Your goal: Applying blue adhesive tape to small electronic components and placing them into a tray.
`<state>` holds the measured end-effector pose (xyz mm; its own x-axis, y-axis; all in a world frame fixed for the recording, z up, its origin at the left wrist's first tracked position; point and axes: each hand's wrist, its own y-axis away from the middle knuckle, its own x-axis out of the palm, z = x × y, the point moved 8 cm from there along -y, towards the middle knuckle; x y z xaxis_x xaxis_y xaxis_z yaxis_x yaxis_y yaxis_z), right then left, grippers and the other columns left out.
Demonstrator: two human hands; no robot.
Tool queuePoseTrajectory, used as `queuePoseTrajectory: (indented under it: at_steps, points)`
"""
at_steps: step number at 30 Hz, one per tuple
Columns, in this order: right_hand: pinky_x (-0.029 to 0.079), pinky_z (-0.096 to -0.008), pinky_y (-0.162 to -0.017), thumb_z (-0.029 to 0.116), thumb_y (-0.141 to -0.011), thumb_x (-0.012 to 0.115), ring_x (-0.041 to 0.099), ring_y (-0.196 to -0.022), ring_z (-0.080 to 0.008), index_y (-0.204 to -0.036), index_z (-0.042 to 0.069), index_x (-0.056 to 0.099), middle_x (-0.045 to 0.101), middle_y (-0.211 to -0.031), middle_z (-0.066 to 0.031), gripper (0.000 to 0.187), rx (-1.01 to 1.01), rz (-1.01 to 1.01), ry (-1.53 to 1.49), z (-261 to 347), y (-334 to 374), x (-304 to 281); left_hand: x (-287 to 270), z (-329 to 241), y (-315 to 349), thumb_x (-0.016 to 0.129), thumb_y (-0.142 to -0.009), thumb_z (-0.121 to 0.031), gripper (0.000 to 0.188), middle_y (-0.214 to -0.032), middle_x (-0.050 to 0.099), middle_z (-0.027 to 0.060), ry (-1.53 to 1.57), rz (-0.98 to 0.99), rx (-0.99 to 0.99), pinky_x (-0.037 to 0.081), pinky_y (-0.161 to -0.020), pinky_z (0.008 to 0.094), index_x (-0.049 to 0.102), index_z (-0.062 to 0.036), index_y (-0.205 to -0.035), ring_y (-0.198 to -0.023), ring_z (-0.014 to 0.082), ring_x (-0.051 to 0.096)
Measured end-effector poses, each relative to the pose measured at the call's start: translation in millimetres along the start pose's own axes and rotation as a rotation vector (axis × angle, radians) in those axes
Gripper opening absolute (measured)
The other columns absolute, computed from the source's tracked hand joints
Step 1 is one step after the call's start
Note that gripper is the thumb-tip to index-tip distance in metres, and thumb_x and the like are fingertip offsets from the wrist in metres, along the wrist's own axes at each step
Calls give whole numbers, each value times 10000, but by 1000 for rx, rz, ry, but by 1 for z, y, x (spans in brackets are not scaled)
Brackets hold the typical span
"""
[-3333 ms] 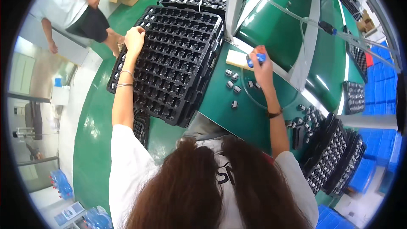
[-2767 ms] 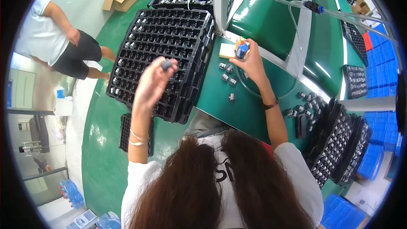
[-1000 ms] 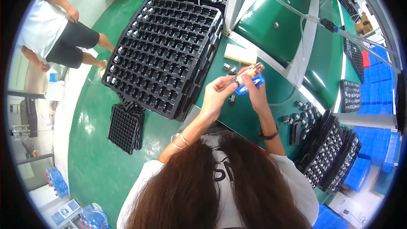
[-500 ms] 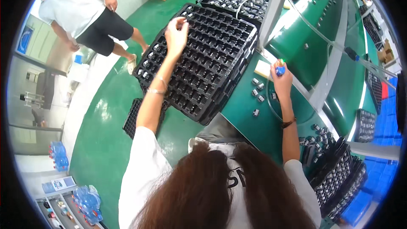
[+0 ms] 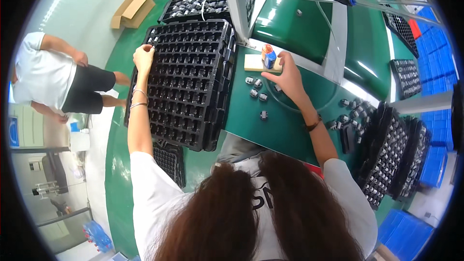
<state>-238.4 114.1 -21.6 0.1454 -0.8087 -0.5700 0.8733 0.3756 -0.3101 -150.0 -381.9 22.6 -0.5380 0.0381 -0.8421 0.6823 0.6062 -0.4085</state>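
Note:
My left hand [image 5: 143, 59] reaches to the far left of a large black pocketed tray [image 5: 216, 75]. Its fingers are pinched on a small silver part [image 5: 153, 47] at one of the pockets, mostly hidden by the fingertips. My right hand [image 5: 288, 78] is open, thumb and fingers apart, just right of a small bottle [image 5: 269, 60] with a blue label and an orange top. That bottle stands upright on a pale yellow pad [image 5: 251, 63]. Several silver cylindrical parts [image 5: 254, 93] lie on the green tabletop [image 5: 241, 118] below the pad.
Behind the large tray sits another tray [image 5: 193, 4] heaped with silver parts. A metal post [image 5: 235, 5] rises beside the green conveyor belt [image 5: 299, 29]. Filled trays [image 5: 384, 157] lean at the right. A person [image 5: 53, 72] stands at the left; an open carton [image 5: 133, 9] lies behind.
The view has swung right. My right hand has let go of the bottle, which now stands on the pad. My left hand remains pinched at the tray's far left.

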Motion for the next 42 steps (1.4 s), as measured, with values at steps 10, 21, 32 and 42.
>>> queuePoseTrajectory:
  at_steps: [10,21,32,42]
  points:
    - [467,-383,-697,307,-729,708,597,-825,-328,-981,38,562,608,-876,-149,397,-27,-115,-118,-11,-47,18,-4,-8,4,661,-767,-224,189,-839,678,119,16,-7,-90,492,-744,338,682,-52,-844,-811,248,656]
    - [478,-431,-697,376,-771,632,615,-784,-372,-978,65,585,631,-805,-200,376,68,-425,141,-146,-157,-44,-19,-149,152,467,-929,-113,210,-1040,567,194,1825,510,-598,504,-837,242,514,71,-1018,-910,197,572]
    - [462,-429,-681,389,-802,606,589,-753,-358,-1016,85,561,608,-785,-180,374,37,-395,338,-108,-143,-52,44,-265,269,561,-897,-146,351,-1067,582,36,1917,644,-669,412,-868,236,507,10,-1207,-940,103,531]
    - [386,-197,-656,142,-884,483,494,-780,-52,-995,30,533,546,-893,-7,166,129,202,-856,74,13,-15,14,-277,268,588,-870,-98,299,-1041,621,63,1722,618,-415,417,-866,233,560,44,-1131,-936,86,557]
